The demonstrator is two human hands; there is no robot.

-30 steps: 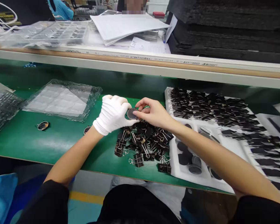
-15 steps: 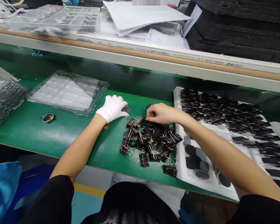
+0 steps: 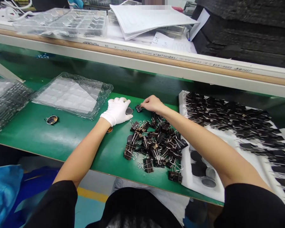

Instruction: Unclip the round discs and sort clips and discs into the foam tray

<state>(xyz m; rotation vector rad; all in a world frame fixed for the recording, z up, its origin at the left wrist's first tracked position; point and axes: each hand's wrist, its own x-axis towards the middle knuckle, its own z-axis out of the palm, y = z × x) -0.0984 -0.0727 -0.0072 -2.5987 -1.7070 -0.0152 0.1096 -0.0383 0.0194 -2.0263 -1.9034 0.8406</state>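
Note:
My left hand (image 3: 118, 110), in a white glove, rests low over the green table with thumb and forefinger around a small round grey disc (image 3: 129, 111). Partly covered by that wrist is a round piece with an orange-brown face (image 3: 110, 129). Bare and pinched closed, my right hand (image 3: 152, 104) grips a black binder clip (image 3: 139, 108) by its handle end, just right of the disc and apart from it. Below both hands spreads a heap of black binder clips (image 3: 154, 139) with silver wire handles.
At the right, a white foam tray (image 3: 186, 171) bears rows of binder clips and loose dark discs (image 3: 199, 169). Clear plastic trays (image 3: 85, 110) lie left, beside a tray stack (image 3: 7, 101). Another round piece (image 3: 52, 120) sits nearby. A shelf edge (image 3: 142, 57) runs across behind.
My right hand has lifted a binder clip from the heap's far edge and moved left towards the disc. My left hand keeps its place around the disc. The view has shifted slightly.

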